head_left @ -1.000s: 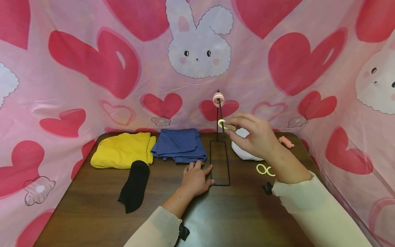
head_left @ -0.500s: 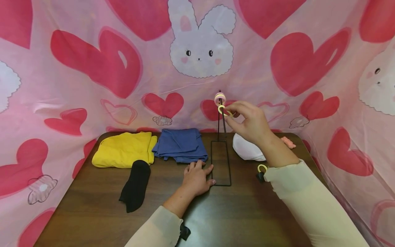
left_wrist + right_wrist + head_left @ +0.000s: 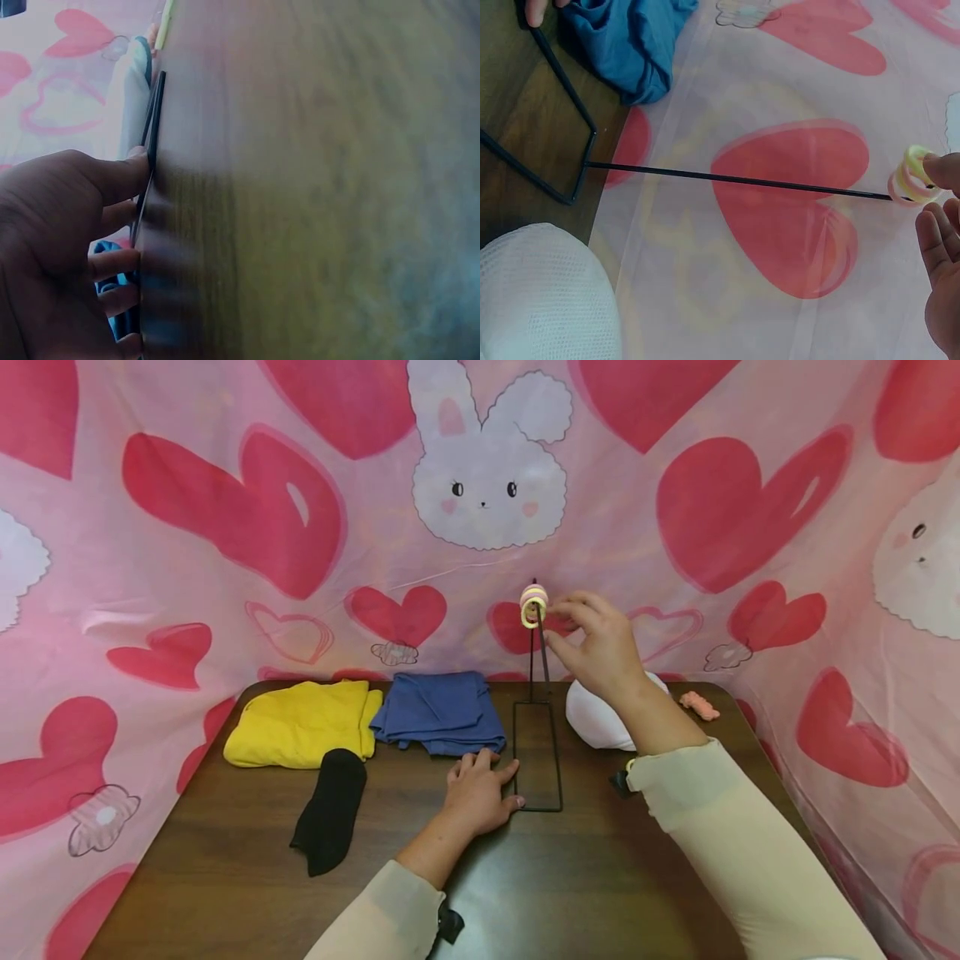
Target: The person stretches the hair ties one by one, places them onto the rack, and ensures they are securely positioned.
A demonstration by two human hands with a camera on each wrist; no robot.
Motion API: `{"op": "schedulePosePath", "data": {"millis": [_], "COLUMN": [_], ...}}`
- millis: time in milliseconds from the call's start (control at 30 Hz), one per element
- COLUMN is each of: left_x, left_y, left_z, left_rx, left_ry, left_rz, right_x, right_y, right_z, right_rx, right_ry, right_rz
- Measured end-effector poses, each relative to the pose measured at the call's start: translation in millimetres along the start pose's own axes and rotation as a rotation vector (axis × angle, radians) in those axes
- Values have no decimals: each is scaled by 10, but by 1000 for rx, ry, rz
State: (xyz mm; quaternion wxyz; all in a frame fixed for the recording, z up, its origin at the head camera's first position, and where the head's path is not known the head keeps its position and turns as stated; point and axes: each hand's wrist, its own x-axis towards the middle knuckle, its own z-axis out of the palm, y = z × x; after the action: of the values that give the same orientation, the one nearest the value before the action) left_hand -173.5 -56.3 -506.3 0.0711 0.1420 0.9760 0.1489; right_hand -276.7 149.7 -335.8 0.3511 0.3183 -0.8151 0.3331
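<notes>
The black wire stand, thin-barred, upright, with a rectangular open base, stands on a dark wood-grained surface; behind it hangs a pink sheet, creased, printed with red hearts and rabbit heads. Well left of the stand lies a yellow cloth, folded thick and soft; also left of the stand, nearer the person, lies a black sock, flat, its far end at the yellow cloth's edge; between the yellow cloth and the stand lies a blue cloth, layered and creased, close to the base. At the stand's left base bar lies the left hand, fingers relaxed and spread, thumb on the bar, covering part of it. The stacked rings, pink and pale yellow, round, encircle the stand's bar close to its upright; just right of them is the right hand, fingers loosely parted, gripping nothing; whether a fingertip touches the front ring cannot be told. Right of the stand, partly blocked by the right forearm, sits a white rounded item, mesh-textured; nearby, a loose pale yellow ring is mostly hidden by the right cuff; farthest right of the stand lies a small coral piece, bumpy, unidentifiable.
</notes>
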Motion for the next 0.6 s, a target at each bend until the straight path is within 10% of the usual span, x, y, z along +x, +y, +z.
{"op": "schedulePosePath", "data": {"millis": [600], "left_x": [-4], "left_y": [3], "left_z": [-5], "left_rx": [-27], "left_ry": [0], "left_rz": [-3], "right_x": [-770], "right_y": [-26], "right_z": [-203], "right_rx": [36], "right_ry": [-46], "right_rz": [28]}}
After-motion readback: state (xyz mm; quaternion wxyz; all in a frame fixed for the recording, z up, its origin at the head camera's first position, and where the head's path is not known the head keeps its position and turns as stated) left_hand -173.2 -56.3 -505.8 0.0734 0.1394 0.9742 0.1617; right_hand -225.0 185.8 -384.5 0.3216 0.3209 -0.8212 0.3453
